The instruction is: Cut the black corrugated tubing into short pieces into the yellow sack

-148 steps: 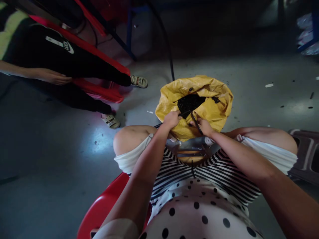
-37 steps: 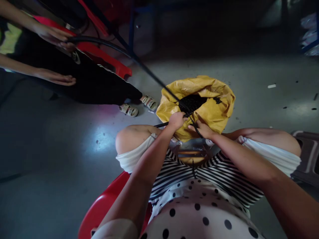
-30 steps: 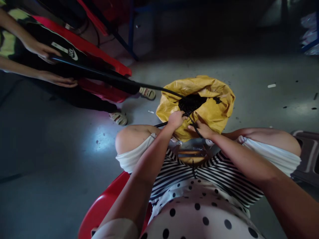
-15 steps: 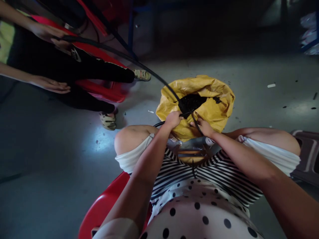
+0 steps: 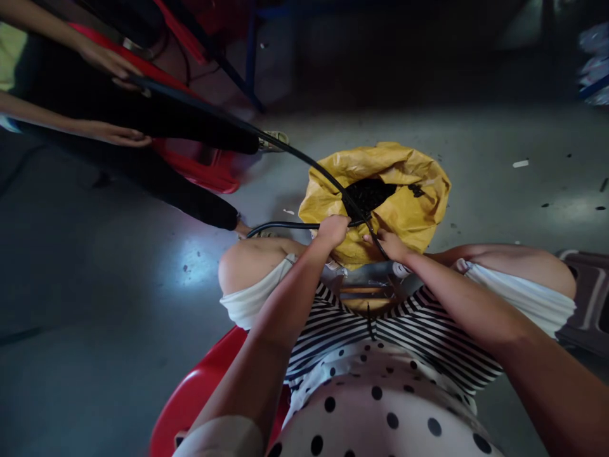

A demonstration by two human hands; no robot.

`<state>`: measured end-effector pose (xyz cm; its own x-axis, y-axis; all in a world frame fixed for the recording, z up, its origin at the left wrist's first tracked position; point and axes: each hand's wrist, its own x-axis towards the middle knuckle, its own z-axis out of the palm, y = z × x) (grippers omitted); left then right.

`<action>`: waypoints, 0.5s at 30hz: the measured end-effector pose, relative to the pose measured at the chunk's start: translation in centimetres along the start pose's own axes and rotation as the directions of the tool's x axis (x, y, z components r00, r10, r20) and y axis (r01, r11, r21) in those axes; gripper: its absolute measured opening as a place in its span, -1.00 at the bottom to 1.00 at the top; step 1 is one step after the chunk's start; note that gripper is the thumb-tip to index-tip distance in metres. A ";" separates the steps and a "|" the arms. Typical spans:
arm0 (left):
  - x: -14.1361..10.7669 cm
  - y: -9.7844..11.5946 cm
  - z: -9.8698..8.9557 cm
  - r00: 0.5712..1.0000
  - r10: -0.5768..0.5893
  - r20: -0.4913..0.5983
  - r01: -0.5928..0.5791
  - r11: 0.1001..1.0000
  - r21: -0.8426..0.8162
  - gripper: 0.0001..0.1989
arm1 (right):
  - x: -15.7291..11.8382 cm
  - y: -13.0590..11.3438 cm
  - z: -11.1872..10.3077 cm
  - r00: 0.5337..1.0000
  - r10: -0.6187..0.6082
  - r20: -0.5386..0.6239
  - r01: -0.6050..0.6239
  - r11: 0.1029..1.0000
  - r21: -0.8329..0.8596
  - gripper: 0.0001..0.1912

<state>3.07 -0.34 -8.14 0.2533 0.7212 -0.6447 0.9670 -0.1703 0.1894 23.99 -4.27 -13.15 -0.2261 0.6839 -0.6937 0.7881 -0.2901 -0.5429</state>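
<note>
A black corrugated hose runs from beside my left knee into my left hand, whose fingers are wrapped round it. Its end reaches past that hand over the sack's mouth. Another long black hose comes down from a co-worker's hand and crosses it close to my right hand. My right fingers are closed on this second hose near its lower end. Whether the two lengths are joined I cannot tell. Both hands rest at the near rim of a yellow sack, which holds small black pieces.
A co-worker in dark trousers stands at the upper left, beside a red stool. I sit on a red seat. A grey-brown plastic stool is at the right. Scraps lie on the grey floor.
The co-worker has stepped and shifted right, one foot now near my left knee. The hose by my left hand now arcs out farther left. My hands have barely moved.
</note>
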 end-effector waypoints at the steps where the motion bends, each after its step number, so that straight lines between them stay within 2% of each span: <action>1: 0.0 -0.1 0.0 1.000 -0.003 0.002 0.003 1.000 -0.003 -0.66 | 0.0 0.0 0.0 1.000 -0.020 -0.005 0.020 1.000 -0.010 -0.37; 7: 0.2 -0.4 -0.1 0.999 -0.044 -0.001 0.044 0.998 -0.052 -0.67 | -0.3 -0.2 0.0 0.996 -0.081 -0.029 0.079 0.994 -0.076 -0.39; 15: 0.2 -1.1 0.0 0.993 -0.117 -0.005 0.116 0.991 -0.065 -0.70 | 0.1 0.4 -0.2 0.997 -0.067 -0.040 0.061 0.989 -0.133 -0.44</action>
<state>2.08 -0.02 -8.50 0.1386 0.7396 -0.6587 0.9861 -0.0414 0.1611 24.39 -4.13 -13.33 -0.2557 0.7278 -0.6363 0.8418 -0.1560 -0.5167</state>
